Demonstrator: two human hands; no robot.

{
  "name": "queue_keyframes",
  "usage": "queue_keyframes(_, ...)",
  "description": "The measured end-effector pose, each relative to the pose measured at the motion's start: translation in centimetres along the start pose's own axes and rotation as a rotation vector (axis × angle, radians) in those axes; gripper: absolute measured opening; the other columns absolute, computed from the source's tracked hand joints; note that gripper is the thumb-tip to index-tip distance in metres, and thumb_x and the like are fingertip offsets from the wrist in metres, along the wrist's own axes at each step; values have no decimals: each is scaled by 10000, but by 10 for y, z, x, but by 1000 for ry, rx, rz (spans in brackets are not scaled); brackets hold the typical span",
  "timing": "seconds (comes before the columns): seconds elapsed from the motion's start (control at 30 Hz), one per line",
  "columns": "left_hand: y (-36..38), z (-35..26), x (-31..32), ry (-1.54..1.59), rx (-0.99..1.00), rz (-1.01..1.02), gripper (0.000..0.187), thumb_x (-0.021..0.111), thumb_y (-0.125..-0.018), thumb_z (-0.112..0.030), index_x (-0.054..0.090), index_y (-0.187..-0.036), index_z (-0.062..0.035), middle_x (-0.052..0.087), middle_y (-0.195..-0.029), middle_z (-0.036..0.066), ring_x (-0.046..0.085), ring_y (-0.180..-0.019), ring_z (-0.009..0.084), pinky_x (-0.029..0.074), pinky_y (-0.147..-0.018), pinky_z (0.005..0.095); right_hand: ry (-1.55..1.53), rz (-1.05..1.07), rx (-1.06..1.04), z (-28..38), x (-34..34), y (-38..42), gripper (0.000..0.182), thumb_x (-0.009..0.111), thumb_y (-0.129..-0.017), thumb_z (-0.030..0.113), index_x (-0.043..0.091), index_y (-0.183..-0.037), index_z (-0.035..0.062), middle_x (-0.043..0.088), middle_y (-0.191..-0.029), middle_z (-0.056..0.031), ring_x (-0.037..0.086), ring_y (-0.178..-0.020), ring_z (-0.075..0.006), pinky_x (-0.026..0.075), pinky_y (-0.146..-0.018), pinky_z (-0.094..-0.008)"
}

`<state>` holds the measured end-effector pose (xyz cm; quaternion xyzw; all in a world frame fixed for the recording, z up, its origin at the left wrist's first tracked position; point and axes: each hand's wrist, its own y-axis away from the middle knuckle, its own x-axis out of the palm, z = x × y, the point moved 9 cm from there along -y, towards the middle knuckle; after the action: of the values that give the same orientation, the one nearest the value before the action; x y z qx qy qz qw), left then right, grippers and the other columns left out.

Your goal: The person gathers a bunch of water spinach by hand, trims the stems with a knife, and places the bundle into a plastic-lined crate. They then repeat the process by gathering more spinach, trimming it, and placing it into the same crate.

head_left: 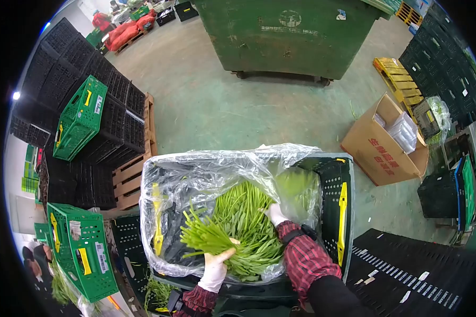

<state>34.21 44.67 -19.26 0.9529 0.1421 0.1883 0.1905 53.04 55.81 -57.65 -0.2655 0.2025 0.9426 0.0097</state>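
Observation:
My left hand (pixel 217 264), in a white glove, is closed round a bunch of leafy greens (pixel 203 232). Its pale cut stems point up and left, and its leaves trail right. More long-stemmed greens (pixel 243 203) lie in a dark crate (pixel 328 211) lined with a clear plastic liner (pixel 188 169). At the right side of the pile, the gloved right hand (pixel 276 214) has its fingers closed where folds of the liner meet the greens. Behind that hand, blurred greens show through the plastic.
A large green wheeled bin (pixel 285 42) stands ahead. Stacked black crates (pixel 90 68) and green crates (pixel 82 253) line the left. To the right are an open cardboard box (pixel 381 153), a yellow pallet (pixel 399 79) and a black slotted surface (pixel 407 269).

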Motion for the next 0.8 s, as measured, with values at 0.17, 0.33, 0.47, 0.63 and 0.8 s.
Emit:
queue_keyframes(0.17,-10,15,-28,152,-93,-258,308,639,-752,48,577,-1051,5,653,-958,71,626,-865,166,491,-785,297,759,481,-226,144,-84,55,400,580,-868,360,683,-876,-27,664,-783,-231,667,-741,-357,532,-711,-440)
queue_keyframes(0.33,-22,23,-22,155,-114,-228,351,658,-748,43,570,-1083,-10,650,-983,62,619,-863,171,491,-792,312,93,913,-311,291,-91,134,340,521,-904,372,674,-1002,85,670,-802,-134,608,-552,-260,500,-618,-387)
queue_keyframes(0.47,-24,29,-14,146,-162,-128,446,661,-742,76,523,-1153,-30,624,-1053,63,607,-942,193,489,-828,328,558,686,-692,237,-30,123,379,490,-917,413,649,-1139,150,679,-985,-88,657,-825,-298,524,-720,-404)
queue_keyframes(0.63,5,12,-3,95,-54,-87,438,709,-748,-12,570,-1163,-22,659,-1010,51,611,-910,178,482,-832,326,534,380,-849,185,-25,92,322,495,-913,408,673,-917,139,684,-830,-86,657,-724,-272,519,-632,-394)
queue_keyframes(0.8,49,-15,-17,-3,-148,66,508,671,-777,16,493,-1252,-22,598,-1143,73,581,-990,163,463,-886,312,507,227,-900,183,-30,94,287,524,-903,352,607,-772,111,650,-713,-98,637,-643,-270,499,-567,-403)
